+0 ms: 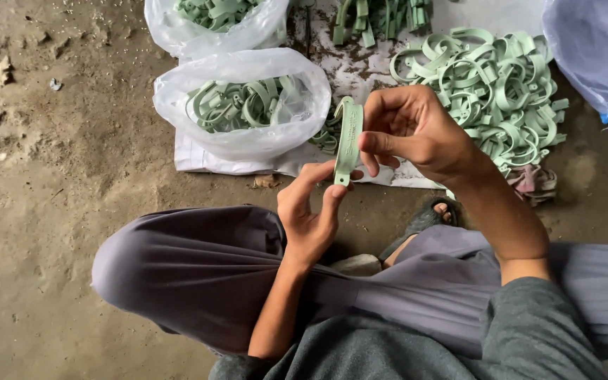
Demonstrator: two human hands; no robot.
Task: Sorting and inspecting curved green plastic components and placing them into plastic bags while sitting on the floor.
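We see a pale green curved plastic clamp strip (348, 139) at frame centre, pinched between left hand (309, 214) and right hand (411, 130); clear plastic bag (244, 105) of clamps upper left, loose clamp pile (490, 91) upper right.

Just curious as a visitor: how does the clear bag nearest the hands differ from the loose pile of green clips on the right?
The clear bag wraps its clips in plastic; the loose pile lies bare on the white sheet. The clear bag sits left of the hands, the loose pile behind the right hand. Both hold the same pale green curved clips.
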